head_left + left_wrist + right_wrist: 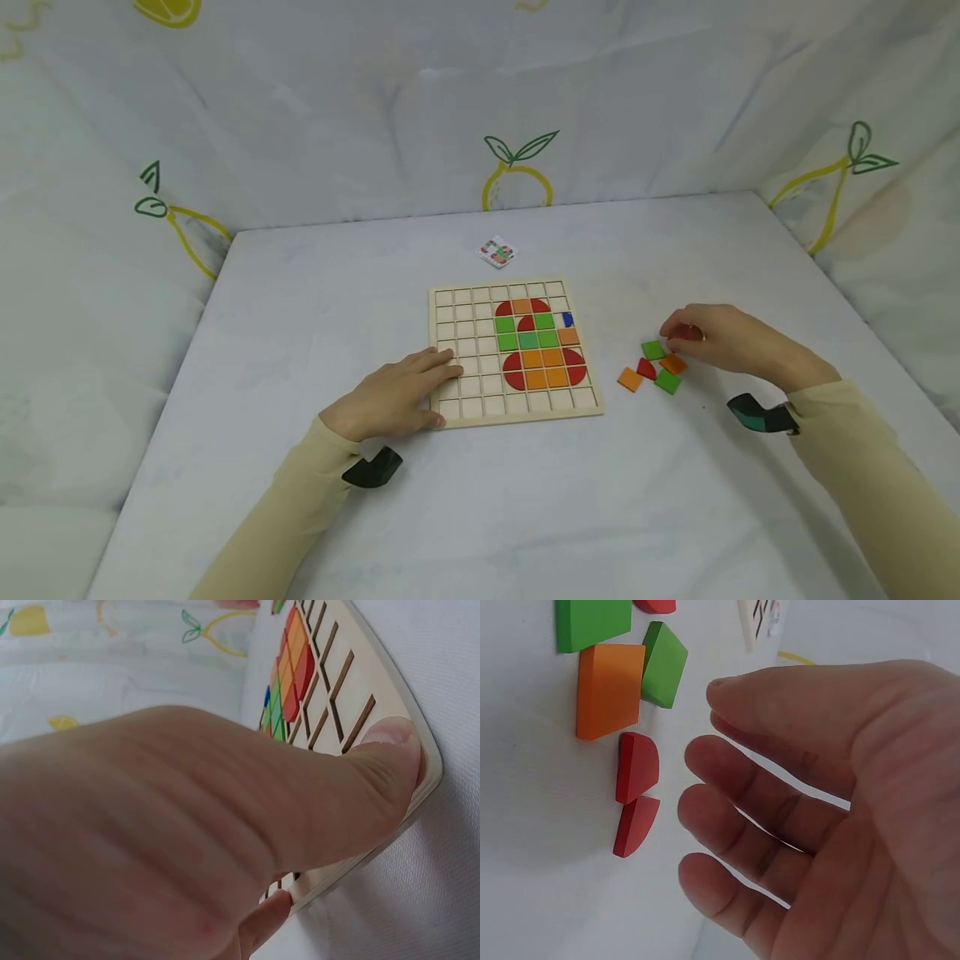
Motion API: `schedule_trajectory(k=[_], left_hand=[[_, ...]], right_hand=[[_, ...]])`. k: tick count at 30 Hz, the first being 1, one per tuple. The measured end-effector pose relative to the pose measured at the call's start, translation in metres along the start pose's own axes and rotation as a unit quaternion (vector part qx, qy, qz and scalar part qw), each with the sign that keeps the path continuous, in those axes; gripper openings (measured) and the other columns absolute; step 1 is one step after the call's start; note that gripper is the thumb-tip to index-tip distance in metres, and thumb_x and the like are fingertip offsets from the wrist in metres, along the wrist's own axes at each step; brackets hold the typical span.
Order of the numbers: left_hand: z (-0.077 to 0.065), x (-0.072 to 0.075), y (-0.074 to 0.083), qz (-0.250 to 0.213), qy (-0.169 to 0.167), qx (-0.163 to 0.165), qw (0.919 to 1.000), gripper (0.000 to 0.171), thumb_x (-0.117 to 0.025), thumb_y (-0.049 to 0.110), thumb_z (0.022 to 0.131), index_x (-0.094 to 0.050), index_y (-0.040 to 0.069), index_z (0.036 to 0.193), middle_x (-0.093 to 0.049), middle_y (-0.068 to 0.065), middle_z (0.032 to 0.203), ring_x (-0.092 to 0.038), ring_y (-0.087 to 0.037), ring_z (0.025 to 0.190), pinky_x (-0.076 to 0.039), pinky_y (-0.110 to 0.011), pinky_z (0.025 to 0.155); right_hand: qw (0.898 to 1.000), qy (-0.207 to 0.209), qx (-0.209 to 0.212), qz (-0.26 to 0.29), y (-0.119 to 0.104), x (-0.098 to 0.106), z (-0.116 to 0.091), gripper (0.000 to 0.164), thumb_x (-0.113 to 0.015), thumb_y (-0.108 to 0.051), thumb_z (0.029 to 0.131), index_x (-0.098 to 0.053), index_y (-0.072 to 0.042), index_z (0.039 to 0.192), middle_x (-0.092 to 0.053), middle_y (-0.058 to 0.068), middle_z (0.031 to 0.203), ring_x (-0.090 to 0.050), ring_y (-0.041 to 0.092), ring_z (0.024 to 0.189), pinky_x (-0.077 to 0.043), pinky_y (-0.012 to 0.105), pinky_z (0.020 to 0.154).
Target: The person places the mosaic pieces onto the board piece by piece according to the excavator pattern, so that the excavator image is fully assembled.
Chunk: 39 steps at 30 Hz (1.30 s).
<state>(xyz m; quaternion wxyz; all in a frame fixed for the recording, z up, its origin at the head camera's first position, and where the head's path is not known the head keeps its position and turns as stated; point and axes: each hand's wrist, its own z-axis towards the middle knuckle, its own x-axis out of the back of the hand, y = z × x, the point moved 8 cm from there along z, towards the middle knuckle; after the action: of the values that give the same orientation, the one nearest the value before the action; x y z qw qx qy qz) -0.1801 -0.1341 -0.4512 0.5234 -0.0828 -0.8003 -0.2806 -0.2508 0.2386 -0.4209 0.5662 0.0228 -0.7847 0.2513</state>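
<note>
My left hand rests on the left side of a wooden grid board, its thumb on the near corner and its fingers on the edge. Red, orange, green and blue tiles fill cells on the board's right half. To the right of the board, my right hand hovers over loose tiles, its fingers loosely bent and holding nothing. Below the fingertips in the right wrist view lie two red quarter-round tiles, close to an orange square tile and a green square tile.
A small pattern card lies behind the board. Between board and right hand are another orange tile, a red quarter-round tile and a nearer green tile. A lemon-print cloth hangs behind the white table.
</note>
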Motion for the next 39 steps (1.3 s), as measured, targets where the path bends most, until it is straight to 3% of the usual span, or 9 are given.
schedule_trajectory(k=[6,12,19,26,32,35,39], left_hand=[[-0.001,0.001,0.0,0.0,0.001,0.001,1.0,0.071,-0.074,0.029,0.092,-0.042,0.019,0.155,-0.03,-0.006,0.168,-0.024,-0.031,0.157,-0.034,-0.061,0.119],[-0.002,0.002,0.0,0.0,0.002,0.001,1.0,0.071,-0.074,0.029,0.092,-0.042,0.018,0.155,-0.03,-0.006,0.167,-0.024,-0.032,0.157,-0.034,-0.061,0.119],[-0.002,0.001,-0.001,-0.005,0.002,0.003,1.0,0.072,-0.074,0.029,0.092,-0.042,0.019,0.155,-0.029,-0.005,0.168,-0.024,-0.032,0.157,-0.034,-0.062,0.119],[-0.002,0.001,-0.001,-0.007,0.002,0.003,1.0,0.072,-0.074,0.029,0.092,-0.042,0.019,0.155,-0.029,-0.005,0.168,-0.023,-0.032,0.157,-0.033,-0.062,0.12],[-0.002,0.001,0.0,-0.01,0.003,0.0,1.0,0.071,-0.074,0.028,0.092,-0.042,0.018,0.155,-0.03,-0.006,0.168,-0.024,-0.032,0.157,-0.033,-0.062,0.12],[-0.002,0.001,0.001,-0.008,0.001,-0.001,1.0,0.072,-0.074,0.028,0.092,-0.042,0.018,0.155,-0.03,-0.006,0.168,-0.023,-0.032,0.157,-0.033,-0.061,0.12],[-0.001,0.002,0.001,-0.004,0.0,-0.002,1.0,0.072,-0.073,0.029,0.092,-0.041,0.018,0.156,-0.03,-0.006,0.168,-0.023,-0.032,0.157,-0.033,-0.059,0.121]], right_hand=[[0.999,-0.033,-0.005,0.002,0.004,-0.008,-0.004,0.017,-0.07,-0.012,0.094,-0.071,-0.008,0.111,-0.069,-0.002,0.103,-0.057,0.018,0.094,-0.054,0.031,0.078],[0.999,-0.05,-0.004,0.007,0.002,-0.014,-0.006,0.021,-0.071,-0.01,0.092,-0.068,-0.006,0.112,-0.067,0.001,0.105,-0.056,0.019,0.095,-0.052,0.025,0.075],[0.998,-0.069,-0.007,0.0,0.004,-0.02,-0.003,0.023,-0.07,-0.006,0.09,-0.066,-0.004,0.113,-0.065,0.004,0.102,-0.057,0.021,0.094,-0.055,0.038,0.082],[0.999,-0.024,0.0,-0.022,0.004,-0.017,0.004,0.022,-0.073,-0.015,0.091,-0.072,-0.005,0.111,-0.065,0.004,0.101,-0.059,0.019,0.091,-0.057,0.043,0.083],[1.0,-0.007,0.007,-0.021,0.0,-0.018,0.009,0.033,-0.075,-0.019,0.091,-0.071,-0.002,0.118,-0.065,0.01,0.111,-0.057,0.025,0.101,-0.057,0.05,0.091],[1.0,-0.001,0.003,-0.027,-0.003,-0.017,0.011,0.033,-0.073,-0.018,0.091,-0.071,-0.001,0.119,-0.065,0.011,0.114,-0.056,0.026,0.103,-0.057,0.05,0.092],[1.0,0.02,0.001,-0.02,-0.009,-0.009,0.017,0.032,-0.07,-0.017,0.093,-0.069,-0.003,0.121,-0.066,0.009,0.108,-0.057,0.024,0.097,-0.058,0.041,0.082]])
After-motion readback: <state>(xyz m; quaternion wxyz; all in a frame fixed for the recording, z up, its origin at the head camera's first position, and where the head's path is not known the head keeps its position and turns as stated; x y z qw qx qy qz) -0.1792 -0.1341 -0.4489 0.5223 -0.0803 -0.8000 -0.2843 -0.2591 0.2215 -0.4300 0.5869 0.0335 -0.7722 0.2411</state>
